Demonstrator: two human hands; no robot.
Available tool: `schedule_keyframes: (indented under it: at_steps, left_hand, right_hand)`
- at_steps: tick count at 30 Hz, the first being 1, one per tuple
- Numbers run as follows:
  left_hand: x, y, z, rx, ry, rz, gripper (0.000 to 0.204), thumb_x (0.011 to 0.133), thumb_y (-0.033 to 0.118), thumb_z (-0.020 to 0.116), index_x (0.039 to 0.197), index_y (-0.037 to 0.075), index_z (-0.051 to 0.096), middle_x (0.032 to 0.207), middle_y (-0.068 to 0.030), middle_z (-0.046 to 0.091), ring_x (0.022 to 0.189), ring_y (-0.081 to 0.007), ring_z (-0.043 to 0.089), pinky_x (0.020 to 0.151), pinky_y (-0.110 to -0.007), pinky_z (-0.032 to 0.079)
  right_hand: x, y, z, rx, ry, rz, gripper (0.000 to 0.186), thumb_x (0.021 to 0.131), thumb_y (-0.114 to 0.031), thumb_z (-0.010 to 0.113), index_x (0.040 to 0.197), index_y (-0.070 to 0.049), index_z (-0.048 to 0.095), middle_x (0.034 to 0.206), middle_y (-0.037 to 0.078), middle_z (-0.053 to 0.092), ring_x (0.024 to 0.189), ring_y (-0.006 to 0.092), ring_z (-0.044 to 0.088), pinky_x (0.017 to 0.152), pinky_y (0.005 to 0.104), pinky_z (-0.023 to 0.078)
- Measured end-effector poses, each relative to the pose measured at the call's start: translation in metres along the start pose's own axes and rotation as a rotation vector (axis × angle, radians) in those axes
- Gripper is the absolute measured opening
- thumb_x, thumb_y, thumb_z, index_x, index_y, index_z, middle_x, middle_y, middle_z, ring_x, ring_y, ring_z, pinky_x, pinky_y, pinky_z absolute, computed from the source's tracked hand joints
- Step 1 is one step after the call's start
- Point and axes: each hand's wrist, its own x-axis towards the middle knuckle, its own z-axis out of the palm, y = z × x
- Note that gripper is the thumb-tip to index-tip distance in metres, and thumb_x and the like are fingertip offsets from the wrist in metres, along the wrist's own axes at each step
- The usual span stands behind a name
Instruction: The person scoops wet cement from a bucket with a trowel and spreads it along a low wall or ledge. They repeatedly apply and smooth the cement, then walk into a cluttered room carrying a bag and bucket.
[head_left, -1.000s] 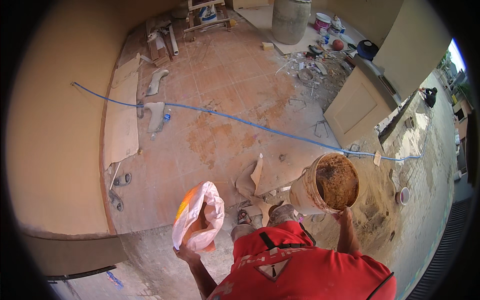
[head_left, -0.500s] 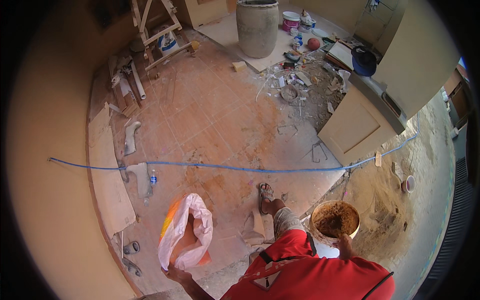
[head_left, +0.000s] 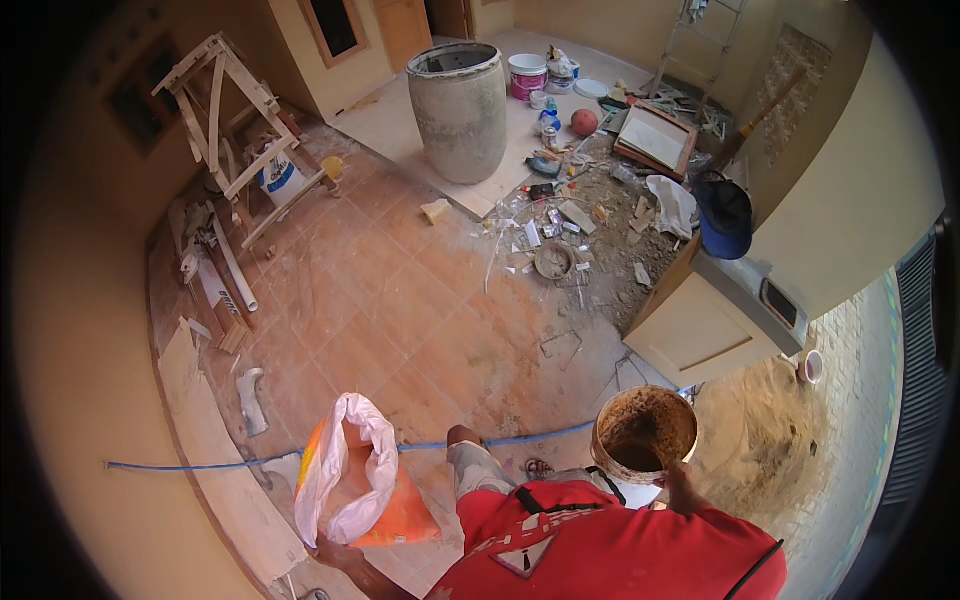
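An orange-and-white woven sack (head_left: 330,485) with its white mouth rolled open hangs at my left side. My left hand (head_left: 335,553) grips the lower edge of that mouth, its fingers partly hidden. Inside the sack only an orange-brown inner surface shows. On my right, a round white bucket (head_left: 645,470) with a brown, dirt-caked inside is held by its rim. My right hand (head_left: 681,486) is closed on that near rim, the thumb side showing. What lies at the bucket's bottom is dark and hard to make out.
A blue hose (head_left: 510,438) runs across the tiled floor near my legs. Sand (head_left: 760,435) lies to the right beside a low cabinet-like wall (head_left: 700,330). Ahead stand a large grey drum (head_left: 458,125), rubble (head_left: 620,225) and a wooden trestle (head_left: 225,120). A boot (head_left: 250,400) lies left.
I have moved forward over the hose, carrying sack and bucket. The drum and cabinet-like wall appear nearer. The bucket now shows more of its inner wall.
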Motion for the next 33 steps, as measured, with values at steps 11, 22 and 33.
schedule_keyframes:
  at_steps: [11, 22, 33]
  left_hand:
    - [0.158, -0.038, 0.310, 0.032, -0.039, -0.313, 0.051, 0.078, 0.023, 0.068, 0.119, -0.004, 0.054, 0.116, -0.0177, 0.057, 0.106, -0.0307, 0.057, 0.092, -0.044, 0.046]
    - [0.300, 0.086, 0.592, -0.132, -0.206, -0.099, 0.063, 0.080, 0.012, 0.061, 0.136, -0.008, 0.038, 0.129, -0.0230, 0.051, 0.115, -0.0355, 0.054, 0.101, -0.046, 0.042]
    - [0.426, 0.255, 0.869, -0.378, -0.475, 0.241, 0.052, 0.090, 0.016, 0.053, 0.129, -0.015, 0.042, 0.132, -0.0260, 0.049, 0.117, -0.0357, 0.054, 0.104, -0.045, 0.042]
  right_hand:
    - [0.033, -0.166, 0.244, 0.264, 0.246, 0.103, 0.037, 0.085, -0.021, 0.050, 0.113, 0.004, 0.053, 0.092, 0.021, 0.057, 0.069, 0.0353, 0.062, 0.058, 0.0530, 0.056]
    - [0.044, -0.247, 0.376, 0.446, 0.416, 0.303, 0.025, 0.086, -0.017, 0.048, 0.099, 0.004, 0.054, 0.082, 0.018, 0.057, 0.063, 0.0330, 0.059, 0.053, 0.0493, 0.053]
    - [0.098, -0.360, 0.445, 0.507, 0.516, 0.379, 0.033, 0.086, -0.016, 0.050, 0.108, 0.009, 0.052, 0.090, 0.025, 0.060, 0.061, 0.0348, 0.062, 0.040, 0.0438, 0.052]
